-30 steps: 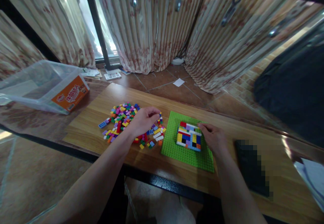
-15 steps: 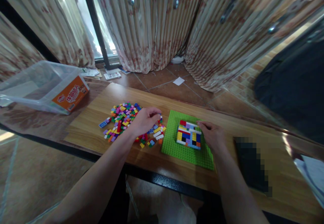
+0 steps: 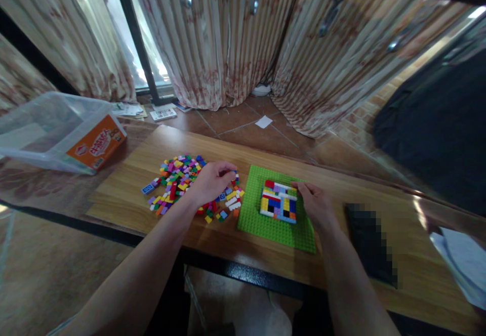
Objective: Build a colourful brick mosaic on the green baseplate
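Note:
My left hand (image 3: 213, 181) hovers over the right side of a pile of small coloured toy bricks (image 3: 181, 171). Its thumb and fingers are brought together, and whatever they may hold is hidden. On a green studded baseplate (image 3: 250, 217) sits a flat, roughly square build of bricks (image 3: 278, 202) in red, white, yellow, blue and black. My right hand (image 3: 316, 202) is at the far right corner of that build, its thumb and forefinger pinched close. Anything between those fingertips is too small to name.
A clear plastic box (image 3: 56, 143) with an orange label stands to the left of the wooden board (image 3: 129, 174). Right of the baseplate lies a dark flat object (image 3: 366, 240), partly pixelated. Papers (image 3: 463, 260) rest at the far right. Curtains (image 3: 228, 47) hang behind.
The whole view has shifted slightly, so everything sits a little further left. Both hands keep nearly the same places over the pile and at the build's corner.

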`<action>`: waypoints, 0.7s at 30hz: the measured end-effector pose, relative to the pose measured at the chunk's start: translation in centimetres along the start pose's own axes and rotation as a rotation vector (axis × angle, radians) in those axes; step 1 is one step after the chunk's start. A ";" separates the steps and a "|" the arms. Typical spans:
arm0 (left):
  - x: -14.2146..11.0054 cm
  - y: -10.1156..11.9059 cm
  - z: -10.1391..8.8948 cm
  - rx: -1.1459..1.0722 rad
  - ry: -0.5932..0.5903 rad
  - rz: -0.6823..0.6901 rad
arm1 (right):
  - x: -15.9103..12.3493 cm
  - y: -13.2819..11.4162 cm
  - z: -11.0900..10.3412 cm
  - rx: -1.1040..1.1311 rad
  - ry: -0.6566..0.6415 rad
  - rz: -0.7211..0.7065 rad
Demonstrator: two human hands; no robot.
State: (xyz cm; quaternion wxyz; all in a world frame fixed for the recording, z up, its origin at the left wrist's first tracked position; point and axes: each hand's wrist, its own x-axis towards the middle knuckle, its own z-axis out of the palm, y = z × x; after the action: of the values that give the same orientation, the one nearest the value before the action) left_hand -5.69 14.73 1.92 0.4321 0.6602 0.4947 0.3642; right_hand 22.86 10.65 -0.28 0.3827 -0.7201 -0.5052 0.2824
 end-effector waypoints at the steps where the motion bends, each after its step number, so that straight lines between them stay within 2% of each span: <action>1: 0.0 0.0 0.0 -0.003 0.001 0.000 | 0.0 -0.2 -0.1 0.025 -0.010 0.018; 6: 0.0 -0.1 -0.1 -0.013 -0.010 -0.004 | -0.3 -0.7 -0.5 0.092 -0.058 0.116; 21: 0.0 0.0 0.0 -0.022 -0.006 -0.003 | -0.6 -0.6 -0.6 0.107 -0.096 0.116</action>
State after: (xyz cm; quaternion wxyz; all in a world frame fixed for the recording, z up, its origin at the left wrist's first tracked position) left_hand -5.72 14.72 1.96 0.4414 0.6557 0.4905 0.3670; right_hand 22.83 10.09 0.55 0.3793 -0.7122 -0.4645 0.3649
